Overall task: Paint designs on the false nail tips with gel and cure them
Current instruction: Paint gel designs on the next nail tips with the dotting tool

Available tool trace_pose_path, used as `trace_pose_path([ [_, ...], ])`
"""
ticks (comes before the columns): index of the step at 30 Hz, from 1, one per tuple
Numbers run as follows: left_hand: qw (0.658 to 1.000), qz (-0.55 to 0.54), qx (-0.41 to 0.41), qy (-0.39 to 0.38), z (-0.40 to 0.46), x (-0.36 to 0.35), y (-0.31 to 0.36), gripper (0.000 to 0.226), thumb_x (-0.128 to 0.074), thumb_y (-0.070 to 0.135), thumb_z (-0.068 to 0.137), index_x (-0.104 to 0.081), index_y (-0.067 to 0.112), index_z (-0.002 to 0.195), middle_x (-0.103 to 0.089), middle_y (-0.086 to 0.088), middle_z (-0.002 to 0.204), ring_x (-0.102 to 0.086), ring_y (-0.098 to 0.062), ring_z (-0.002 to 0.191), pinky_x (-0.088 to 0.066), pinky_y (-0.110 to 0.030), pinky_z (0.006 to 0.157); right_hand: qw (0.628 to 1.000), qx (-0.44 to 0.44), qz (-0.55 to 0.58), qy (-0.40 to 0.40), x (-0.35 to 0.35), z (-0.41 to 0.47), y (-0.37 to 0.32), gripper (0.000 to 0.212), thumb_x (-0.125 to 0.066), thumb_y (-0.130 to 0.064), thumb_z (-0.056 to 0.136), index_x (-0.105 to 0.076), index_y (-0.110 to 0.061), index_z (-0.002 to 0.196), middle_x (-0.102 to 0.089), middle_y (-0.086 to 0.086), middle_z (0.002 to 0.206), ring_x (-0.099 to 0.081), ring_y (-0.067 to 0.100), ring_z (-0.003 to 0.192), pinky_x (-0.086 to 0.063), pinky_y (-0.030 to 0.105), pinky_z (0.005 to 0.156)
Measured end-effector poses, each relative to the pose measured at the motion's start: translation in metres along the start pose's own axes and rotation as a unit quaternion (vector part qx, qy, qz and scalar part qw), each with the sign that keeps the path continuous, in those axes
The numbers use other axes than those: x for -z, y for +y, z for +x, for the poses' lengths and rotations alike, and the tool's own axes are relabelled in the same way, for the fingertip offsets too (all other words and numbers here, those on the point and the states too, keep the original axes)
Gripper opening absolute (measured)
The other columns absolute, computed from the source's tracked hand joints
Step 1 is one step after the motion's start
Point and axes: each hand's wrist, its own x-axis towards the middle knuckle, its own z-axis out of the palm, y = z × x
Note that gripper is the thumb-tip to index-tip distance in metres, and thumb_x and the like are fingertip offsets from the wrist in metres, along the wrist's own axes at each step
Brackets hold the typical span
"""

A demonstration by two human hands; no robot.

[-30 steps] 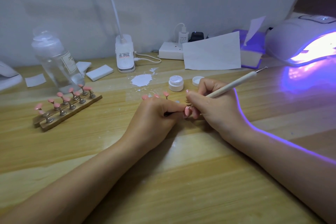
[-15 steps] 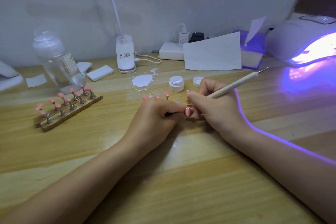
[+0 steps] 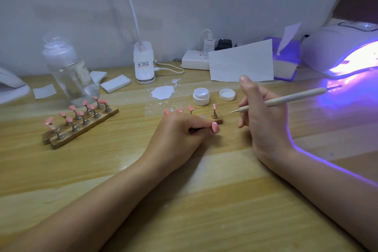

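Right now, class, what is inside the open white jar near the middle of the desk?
The open white jar shows a pale white surface at its mouth, probably gel; how deep it goes is hidden by the wall. Its lid lies beside it.

A pale grey-white wall [image 3: 184,6] fills the back of the view, plain and flat, with soft shadows across it. Below it runs a light wooden table [image 3: 204,200] with long grain lines going left to right. Top right, a dark brown strip [image 3: 356,2] shows past the wall's slanted edge; what it is cannot be told. Violet light [image 3: 347,92] spills over the right side of the tabletop and shines back off the wood. A thin white stalk [image 3: 131,6] climbs the wall from a white clip base [image 3: 144,63] at the table's far edge. A white power strip [image 3: 194,60] sits against the wall, plugs in it.
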Motion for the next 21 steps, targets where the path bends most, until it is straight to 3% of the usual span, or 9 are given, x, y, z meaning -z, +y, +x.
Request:
trace_pose_path([
  [3,1.0,-0.015,0.002,-0.004,0.0,0.0,0.0,0.008,-0.067,0.013,0.082,-0.075,0.012,0.083,-0.062,-0.01,0.061,-0.035,-0.002,0.058,-0.037,-0.026,0.056,0.999,0.012,-0.03,0.011,0.002,0.008,-0.004,0.047,-0.06,-0.032,0.085,-0.047,-0.021,0.041,-0.039,-0.011,0.035,-0.035,0.004,0.033,-0.033,0.015,0.037],
  [7,1.0,-0.008,0.002,0.006,0.0,-0.001,-0.002,0.007,-0.068,0.012,0.081,-0.076,0.014,0.082,-0.049,0.01,0.048,-0.031,0.005,0.053,-0.03,-0.011,0.055,0.993,0.033,-0.11,-0.014,0.004,0.031,-0.013,0.037,-0.065,-0.02,0.082,-0.041,-0.018,0.054,-0.04,-0.012,0.036,-0.038,0.002,0.035,-0.037,0.014,0.038],
  [10,1.0,-0.017,0.003,0.002,0.0,-0.001,-0.002,0.007,-0.069,0.015,0.081,-0.075,0.014,0.083,-0.064,-0.009,0.061,-0.037,-0.003,0.059,-0.037,-0.024,0.059,0.979,0.012,-0.186,-0.078,-0.005,0.051,-0.019,0.03,-0.073,-0.018,0.074,-0.046,-0.02,0.061,-0.049,-0.012,0.042,-0.047,-0.002,0.039,-0.043,0.014,0.04],
  [12,1.0,-0.02,-0.002,0.003,0.0,-0.001,-0.001,0.008,-0.068,0.017,0.081,-0.075,0.013,0.083,-0.062,-0.016,0.064,-0.035,-0.006,0.059,-0.036,-0.026,0.058,0.962,0.013,-0.248,-0.112,-0.014,0.063,-0.02,0.032,-0.076,-0.02,0.072,-0.046,-0.02,0.057,-0.052,-0.009,0.051,-0.05,0.0,0.047,-0.046,0.019,0.049],
  [16,1.0,-0.031,0.004,-0.002,0.001,0.001,-0.001,0.009,-0.067,0.016,0.082,-0.075,0.012,0.083,-0.043,-0.007,0.057,-0.035,0.0,0.063,-0.033,-0.015,0.062,0.937,0.018,-0.32,-0.138,-0.034,0.08,-0.01,0.038,-0.074,-0.025,0.072,-0.043,-0.017,0.051,-0.052,0.0,0.056,-0.049,0.012,0.057,-0.039,0.025,0.055],
  [17,0.999,-0.039,0.008,-0.003,0.001,0.001,0.0,0.009,-0.067,0.015,0.082,-0.075,0.011,0.084,-0.059,-0.003,0.059,-0.035,0.002,0.065,-0.034,-0.013,0.064,0.933,0.009,-0.33,-0.141,-0.037,0.083,-0.006,0.038,-0.073,-0.021,0.072,-0.042,-0.017,0.05,-0.05,-0.001,0.054,-0.046,0.012,0.055,-0.037,0.024,0.054],
  [18,0.999,-0.044,0.008,-0.004,0.001,0.001,0.0,0.009,-0.067,0.015,0.082,-0.075,0.011,0.084,-0.059,0.01,0.066,-0.035,0.003,0.065,-0.034,-0.013,0.064,0.929,0.0,-0.342,-0.143,-0.04,0.085,-0.002,0.036,-0.07,-0.017,0.071,-0.042,-0.017,0.049,-0.048,-0.001,0.052,-0.044,0.011,0.053,-0.035,0.024,0.053],
  [21,0.999,-0.05,0.01,-0.002,0.001,0.0,0.001,0.01,-0.067,0.015,0.082,-0.075,0.01,0.083,-0.059,0.01,0.058,-0.037,0.009,0.064,-0.035,-0.014,0.06,0.907,-0.008,-0.391,-0.155,-0.044,0.089,0.008,0.031,-0.064,-0.011,0.068,-0.041,-0.018,0.048,-0.045,-0.005,0.049,-0.041,0.009,0.051,-0.033,0.024,0.051],
])
